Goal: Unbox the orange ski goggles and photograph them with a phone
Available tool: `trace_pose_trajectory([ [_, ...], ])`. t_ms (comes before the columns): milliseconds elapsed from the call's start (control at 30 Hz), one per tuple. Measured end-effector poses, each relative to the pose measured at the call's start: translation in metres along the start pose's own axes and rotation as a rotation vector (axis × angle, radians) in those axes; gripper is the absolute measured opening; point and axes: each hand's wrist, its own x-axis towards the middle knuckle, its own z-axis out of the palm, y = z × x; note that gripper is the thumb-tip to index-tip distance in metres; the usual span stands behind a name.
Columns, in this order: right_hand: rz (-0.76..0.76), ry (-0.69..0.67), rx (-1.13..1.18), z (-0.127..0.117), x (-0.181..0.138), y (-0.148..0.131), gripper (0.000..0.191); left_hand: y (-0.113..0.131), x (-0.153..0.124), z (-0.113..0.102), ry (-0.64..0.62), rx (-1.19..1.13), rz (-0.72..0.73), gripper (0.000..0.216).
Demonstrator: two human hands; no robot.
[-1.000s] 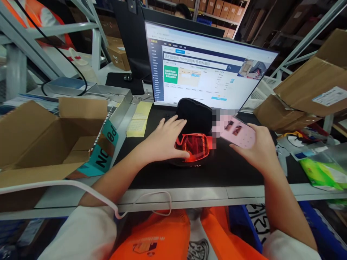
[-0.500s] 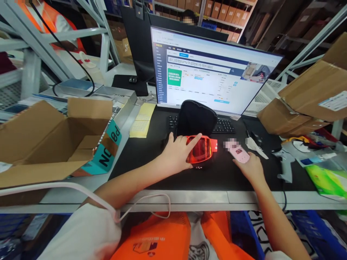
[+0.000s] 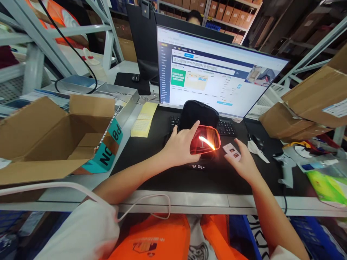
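Note:
A pair of red goggles [image 3: 204,141] with a glossy tinted lens is in my left hand [image 3: 177,148], gripped by its left end between thumb and fingers. Light glints across the lens. Behind and below the goggles lies an opened black case [image 3: 199,112], its lid raised against the keyboard; white lettering shows on its front part. My right hand [image 3: 245,162] holds a small pale card [image 3: 232,151] with dark pictures on it, between thumb and forefinger, just above the black mat.
An open cardboard box [image 3: 81,137] stands at left, beside yellow slips [image 3: 143,119]. A monitor [image 3: 217,76] and keyboard [image 3: 227,128] stand behind. On the right are a barcode scanner [image 3: 286,169], a mouse [image 3: 257,141], brown boxes [image 3: 287,122] and a green packet [image 3: 326,187]. Other people are beyond.
The goggles have tipped, so the lens faces up more, and sit slightly higher and right. The card in my right hand has turned and now shows two dark pictures.

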Motion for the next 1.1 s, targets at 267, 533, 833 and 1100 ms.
trace_pose_trajectory([
  [267,-0.328,-0.160,0.462,-0.001,0.047,-0.072,0.102,-0.014,-0.003,-0.014,0.330,-0.112,0.249,0.127],
  [533,-0.345,-0.297,0.711,0.001,0.063,-0.090,0.116,-0.020,-0.002,-0.031,0.361,-0.073,0.280,0.125],
  [833,-0.363,-0.266,0.961,0.014,0.085,-0.111,0.111,-0.025,-0.002,-0.044,0.350,-0.118,0.245,0.119],
  [1100,-0.405,-0.263,1.063,0.019,0.098,-0.131,0.119,-0.032,0.001,-0.055,0.318,-0.261,0.107,0.120],
])
